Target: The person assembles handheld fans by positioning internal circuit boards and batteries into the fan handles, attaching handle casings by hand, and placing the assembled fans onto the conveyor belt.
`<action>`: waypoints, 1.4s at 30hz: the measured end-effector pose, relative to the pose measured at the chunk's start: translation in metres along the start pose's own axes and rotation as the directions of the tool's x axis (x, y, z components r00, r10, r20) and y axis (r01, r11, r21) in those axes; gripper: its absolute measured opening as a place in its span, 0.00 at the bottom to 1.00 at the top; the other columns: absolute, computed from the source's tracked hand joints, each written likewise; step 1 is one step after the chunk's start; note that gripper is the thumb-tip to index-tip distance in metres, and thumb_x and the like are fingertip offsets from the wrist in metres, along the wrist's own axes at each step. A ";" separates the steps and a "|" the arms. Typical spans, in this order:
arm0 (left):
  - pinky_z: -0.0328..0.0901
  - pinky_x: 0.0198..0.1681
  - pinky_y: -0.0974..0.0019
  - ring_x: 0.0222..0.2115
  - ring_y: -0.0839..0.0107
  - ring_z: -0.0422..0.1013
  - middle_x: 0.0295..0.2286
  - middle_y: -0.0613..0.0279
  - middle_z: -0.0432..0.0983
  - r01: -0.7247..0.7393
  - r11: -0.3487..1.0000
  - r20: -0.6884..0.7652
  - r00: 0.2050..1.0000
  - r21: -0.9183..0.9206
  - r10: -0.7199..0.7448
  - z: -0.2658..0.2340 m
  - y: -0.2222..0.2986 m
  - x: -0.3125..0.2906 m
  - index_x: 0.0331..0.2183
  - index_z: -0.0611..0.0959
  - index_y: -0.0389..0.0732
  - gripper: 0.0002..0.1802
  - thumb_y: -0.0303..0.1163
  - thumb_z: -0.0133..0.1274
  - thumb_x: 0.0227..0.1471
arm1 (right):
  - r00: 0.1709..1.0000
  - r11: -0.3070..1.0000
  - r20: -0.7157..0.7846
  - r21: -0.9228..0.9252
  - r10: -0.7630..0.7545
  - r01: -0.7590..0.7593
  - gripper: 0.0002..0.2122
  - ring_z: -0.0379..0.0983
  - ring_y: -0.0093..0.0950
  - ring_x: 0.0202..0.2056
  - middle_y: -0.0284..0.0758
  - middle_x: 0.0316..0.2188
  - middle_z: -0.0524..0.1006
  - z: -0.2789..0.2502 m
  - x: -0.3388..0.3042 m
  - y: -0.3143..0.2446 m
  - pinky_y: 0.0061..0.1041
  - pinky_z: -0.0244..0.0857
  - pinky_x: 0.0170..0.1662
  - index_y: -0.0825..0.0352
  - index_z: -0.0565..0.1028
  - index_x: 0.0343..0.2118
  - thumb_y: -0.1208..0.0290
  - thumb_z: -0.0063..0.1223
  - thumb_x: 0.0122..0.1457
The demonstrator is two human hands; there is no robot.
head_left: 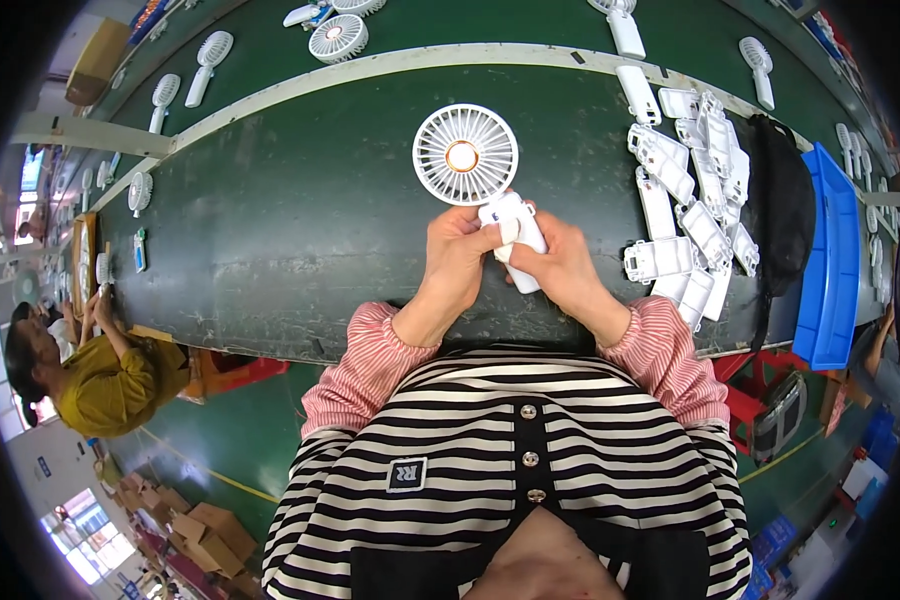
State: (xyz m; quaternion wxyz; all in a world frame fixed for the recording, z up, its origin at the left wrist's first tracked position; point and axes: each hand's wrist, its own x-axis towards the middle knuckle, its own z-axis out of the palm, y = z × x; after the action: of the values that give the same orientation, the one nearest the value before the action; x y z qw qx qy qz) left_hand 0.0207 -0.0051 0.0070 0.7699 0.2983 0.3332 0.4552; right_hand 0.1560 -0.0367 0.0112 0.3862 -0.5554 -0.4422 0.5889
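A white handheld fan lies in front of me, its round slatted head [464, 156] with an orange-ringed centre pointing away from my body. Its white handle [522, 262] reaches back between my hands. My left hand [457, 250] grips the handle from the left, thumb laid across it near the neck. From the right, my right hand [562, 258] holds the same handle, thumb pressed on its face. The fingers beneath the handle are partly hidden.
To the right lies a pile of white plastic handle shells [705, 235], beside a black bag [782, 200] and a blue bin [828, 260]. More white fans [338, 38] sit beyond the pale rail [390, 62]. A co-worker in a mustard top [120, 385] sits at the left.
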 end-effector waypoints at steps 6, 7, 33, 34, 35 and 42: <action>0.68 0.40 0.62 0.35 0.62 0.72 0.38 0.48 0.72 -0.079 0.996 -0.028 0.997 -0.045 0.078 -0.015 0.030 0.038 0.40 0.70 0.29 0.16 0.24 0.41 0.47 | 1.000 0.888 0.008 0.460 -0.025 0.018 0.11 0.70 0.19 0.21 0.32 0.23 0.74 0.011 0.038 -0.003 0.17 0.61 0.21 0.72 0.72 0.33 0.69 0.46 0.54; 0.68 0.39 0.62 0.34 0.61 0.72 0.37 0.48 0.72 -0.066 0.998 -0.033 0.997 0.008 0.067 -0.018 0.042 0.048 0.40 0.70 0.30 0.15 0.24 0.40 0.47 | 0.999 0.845 0.012 0.533 0.044 -0.043 0.11 0.70 0.20 0.20 0.33 0.23 0.74 0.010 0.046 -0.007 0.17 0.61 0.21 0.72 0.72 0.33 0.67 0.45 0.55; 0.51 0.50 0.47 0.50 0.50 0.54 0.47 0.44 0.60 0.103 -0.189 0.062 0.706 0.977 0.705 -0.020 0.098 0.306 0.48 0.67 0.39 0.42 0.45 0.62 0.29 | 0.784 0.813 -0.248 -0.310 -0.569 0.493 0.06 0.72 0.37 0.21 0.41 0.22 0.74 0.023 0.087 0.009 0.29 0.65 0.24 0.67 0.73 0.30 0.72 0.50 0.51; 0.49 0.50 0.45 0.51 0.49 0.51 0.48 0.44 0.57 0.186 -0.235 0.038 0.705 0.954 0.709 -0.027 0.101 0.297 0.48 0.66 0.39 0.43 0.45 0.63 0.29 | 0.786 0.816 -0.250 -0.314 -0.565 0.486 0.06 0.72 0.37 0.21 0.41 0.22 0.74 0.023 0.088 0.010 0.29 0.65 0.24 0.67 0.73 0.30 0.72 0.50 0.51; 0.46 0.51 0.42 0.53 0.47 0.47 0.50 0.43 0.54 0.269 -0.280 0.014 0.698 0.922 0.716 -0.035 0.103 0.289 0.49 0.65 0.39 0.45 0.45 0.63 0.28 | 0.780 0.812 -0.257 -0.315 -0.571 0.491 0.06 0.72 0.37 0.21 0.40 0.21 0.74 0.023 0.088 0.009 0.29 0.65 0.24 0.67 0.73 0.30 0.72 0.50 0.51; 0.56 0.49 0.50 0.51 0.50 0.52 0.50 0.47 0.52 0.241 -0.012 -0.169 0.714 0.970 0.680 -0.071 0.114 0.257 0.51 0.64 0.47 0.46 0.42 0.63 0.26 | 0.796 0.828 -0.260 -0.307 -0.547 0.469 0.06 0.72 0.36 0.21 0.39 0.20 0.74 0.025 0.086 0.012 0.28 0.65 0.24 0.66 0.73 0.31 0.72 0.50 0.50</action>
State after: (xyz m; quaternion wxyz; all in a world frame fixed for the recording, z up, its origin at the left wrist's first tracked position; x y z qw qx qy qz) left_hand 0.0010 0.2840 -0.0105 0.0784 0.6219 0.7239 0.2882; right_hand 0.1239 0.0385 -0.0274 0.5345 -0.5477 -0.5673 0.3043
